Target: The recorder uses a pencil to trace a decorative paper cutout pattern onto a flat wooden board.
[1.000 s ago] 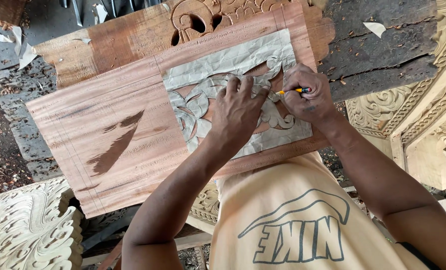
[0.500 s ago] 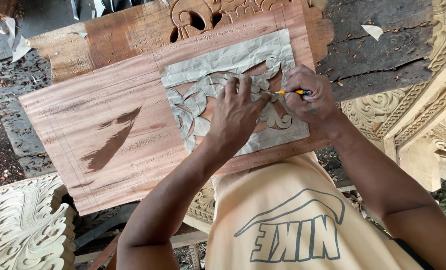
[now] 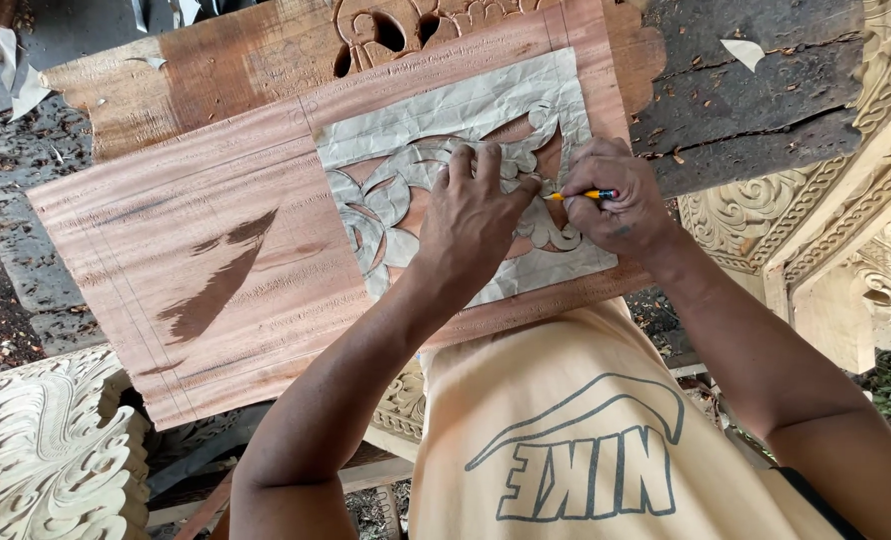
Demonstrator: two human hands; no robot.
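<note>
A reddish wooden board lies tilted across the workspace. A grey paper stencil with cut-out leaf shapes rests on the board's right half. My left hand presses flat on the stencil, fingers spread and pointing away from me. My right hand grips a yellow pencil whose tip touches the stencil edge just right of my left fingertips. My hands hide the middle of the pattern.
A carved dark wooden piece lies beyond the board. Pale carved ornamental panels stand at the lower left and at the right. Wood chips and paper scraps litter the ground at the upper left.
The view has shifted slightly; both hands stay on the stencil, with the pencil tip moving a little along the cut-out edge.
</note>
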